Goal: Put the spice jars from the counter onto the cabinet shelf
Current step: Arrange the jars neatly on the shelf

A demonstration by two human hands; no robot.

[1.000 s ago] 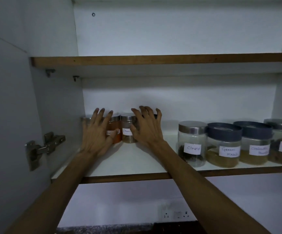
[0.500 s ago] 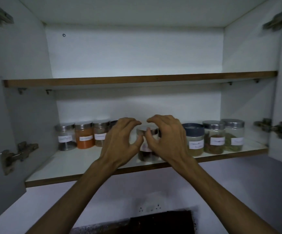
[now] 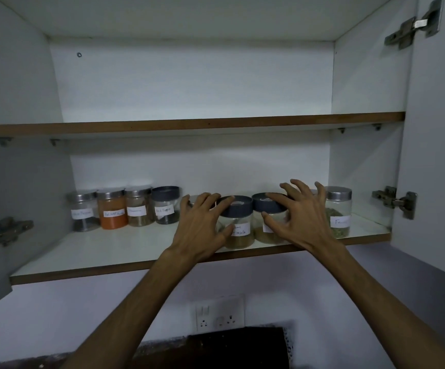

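Several labelled spice jars stand in a row on the lower cabinet shelf (image 3: 104,251). At the left are a silver-lidded dark jar (image 3: 83,214), an orange jar (image 3: 112,213), a tan jar (image 3: 139,209) and a blue-lidded black pepper jar (image 3: 165,207). My left hand (image 3: 200,230) spreads over a mostly hidden jar, with its index finger on the lid of the masala jar (image 3: 238,231). My right hand (image 3: 300,219) has its fingers splayed over a blue-lidded jar (image 3: 262,206), thumb against the glass. A fennel jar (image 3: 339,214) stands at the far right.
The upper shelf (image 3: 189,124) shows only its brown front edge. Both cabinet doors stand open, with metal hinges at the right (image 3: 394,201) and left (image 3: 3,233). A wall socket (image 3: 220,312) and a dark counter edge (image 3: 237,347) lie below.
Both hands moved right along the shelf, from the left-hand jars to one jar in the middle, then spread apart over the blue-lidded jars. The view pulled back and tilted up.
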